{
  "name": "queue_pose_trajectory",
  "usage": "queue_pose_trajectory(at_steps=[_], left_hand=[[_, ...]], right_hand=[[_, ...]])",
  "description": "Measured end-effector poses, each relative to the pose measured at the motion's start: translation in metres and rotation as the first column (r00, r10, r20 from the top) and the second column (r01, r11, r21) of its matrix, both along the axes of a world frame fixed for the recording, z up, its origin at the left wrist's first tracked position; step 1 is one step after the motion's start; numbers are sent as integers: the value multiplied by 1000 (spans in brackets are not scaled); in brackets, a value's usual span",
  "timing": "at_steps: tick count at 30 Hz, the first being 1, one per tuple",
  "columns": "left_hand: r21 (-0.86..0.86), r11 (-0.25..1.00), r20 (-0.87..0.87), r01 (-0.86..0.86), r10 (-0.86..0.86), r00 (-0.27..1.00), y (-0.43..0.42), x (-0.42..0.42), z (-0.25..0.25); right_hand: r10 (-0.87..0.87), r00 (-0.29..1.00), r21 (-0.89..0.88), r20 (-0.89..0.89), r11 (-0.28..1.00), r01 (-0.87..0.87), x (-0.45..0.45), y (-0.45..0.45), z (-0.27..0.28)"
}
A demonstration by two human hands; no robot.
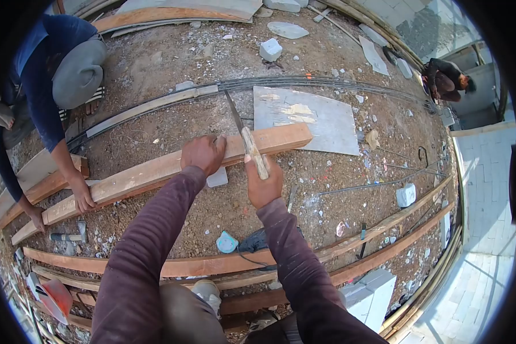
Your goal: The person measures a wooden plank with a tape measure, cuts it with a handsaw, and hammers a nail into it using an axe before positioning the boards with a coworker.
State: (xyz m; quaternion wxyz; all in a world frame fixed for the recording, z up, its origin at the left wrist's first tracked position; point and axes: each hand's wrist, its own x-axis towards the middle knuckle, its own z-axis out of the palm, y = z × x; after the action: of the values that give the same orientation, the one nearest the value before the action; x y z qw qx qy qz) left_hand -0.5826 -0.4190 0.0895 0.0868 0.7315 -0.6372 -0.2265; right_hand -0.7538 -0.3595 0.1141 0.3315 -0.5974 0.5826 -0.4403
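Observation:
A long reddish wooden beam (149,170) runs from lower left to the upper middle. My left hand (204,153) grips its upper side with the fingers curled over it. My right hand (264,182) is closed round the pale, worn handle of a handsaw (235,114). The saw's dark, narrow blade shows nearly edge-on and points away from me across the beam. I cannot tell whether its teeth touch the wood. At the left, a co-worker's hands (82,196) hold the beam's far end.
A grey sheet (332,123) lies under the beam's right end. More timber (212,263) crosses the ground before my feet. A hammer (81,232) lies at left, thin rods (321,83) beyond the beam. Another person (447,80) crouches far right. White blocks (372,295) sit at lower right.

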Motion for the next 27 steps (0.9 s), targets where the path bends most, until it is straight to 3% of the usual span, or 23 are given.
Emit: queue_pose_trajectory(at_steps=[1,3,5,8,12,13,15,16,17,20,21,22,25,27], left_hand=[[30,1000,-9,2,-2,1000,0,-2,-2],[-33,999,-4,8,-8,1000,2,-4,-7],[-91,996,2,-9,10,1000,0,2,-9],[-91,996,-7,7,-8,1000,9,-2,-10],[-53,999,-10,10,-10,1000,3,0,0],[-32,999,-11,15,-15,1000,4,-1,0],[-6,1000,-3,27,-27,1000,8,-2,-3],[-15,1000,-2,17,-17,1000,2,-1,-2],[-41,999,-2,8,-8,1000,0,-1,-2],[-70,998,2,-4,4,1000,13,-4,-10],[-75,997,-5,4,-4,1000,15,-5,-12],[-109,994,-4,-6,5,1000,8,-3,-8],[-91,996,4,-11,12,1000,5,-2,-7],[-37,999,-13,3,-3,1000,9,-4,-3]], right_hand=[[-83,996,-37,-44,996,81,-7,27,3],[-53,992,55,-119,997,60,-47,130,2],[-8,992,156,-127,987,28,-82,228,34],[-23,999,212,-39,977,31,-78,218,38],[-74,997,-98,-30,993,70,-3,28,-8],[-17,1000,9,-8,1000,17,-6,16,-7],[-25,997,200,76,980,9,-29,76,12],[10,999,223,-34,975,-2,-59,135,1],[-43,999,114,17,993,41,-66,180,24],[14,998,167,-58,986,-4,-84,220,36],[1,998,197,-63,980,12,-82,215,35],[-26,998,107,-58,994,32,-68,169,4],[4,1000,20,25,1000,-4,-2,7,-6],[-87,995,-56,-48,995,84,-13,45,-2]])
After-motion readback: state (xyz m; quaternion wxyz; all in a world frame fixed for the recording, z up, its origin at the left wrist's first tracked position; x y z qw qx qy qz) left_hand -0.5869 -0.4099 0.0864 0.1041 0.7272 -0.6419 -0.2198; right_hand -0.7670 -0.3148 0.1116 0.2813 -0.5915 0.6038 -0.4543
